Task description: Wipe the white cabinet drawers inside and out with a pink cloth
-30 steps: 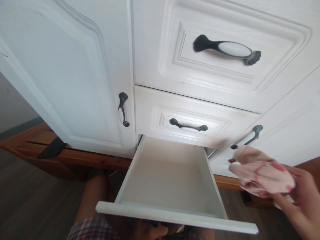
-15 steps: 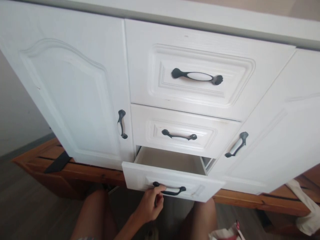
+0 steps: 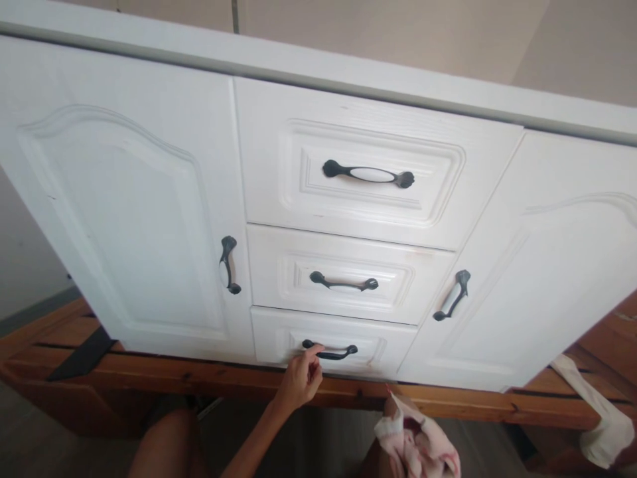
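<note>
My left hand [image 3: 299,380] is at the bottom drawer [image 3: 383,362] of a white cabinet, its fingers curled at the left end of the black handle [image 3: 334,352]. That drawer sits flush with the cabinet front. Above it, the middle drawer [image 3: 269,265] and top drawer [image 3: 269,166] are closed too. A pinkish-white cloth [image 3: 423,441] is bunched over my knee area at the lower right. My right hand cannot be seen.
Closed cabinet doors stand at the left [image 3: 139,226] and right [image 3: 537,292], each with a dark handle. Beneath runs a wooden slatted base [image 3: 468,401] with a black strap [image 3: 84,355]. A pale cloth [image 3: 604,431] hangs at the far right. My legs are below.
The bottom drawer has gone from pulled out to closed, with my left hand still at its handle. The pinkish cloth has come further up into view, and the camera view has shifted.
</note>
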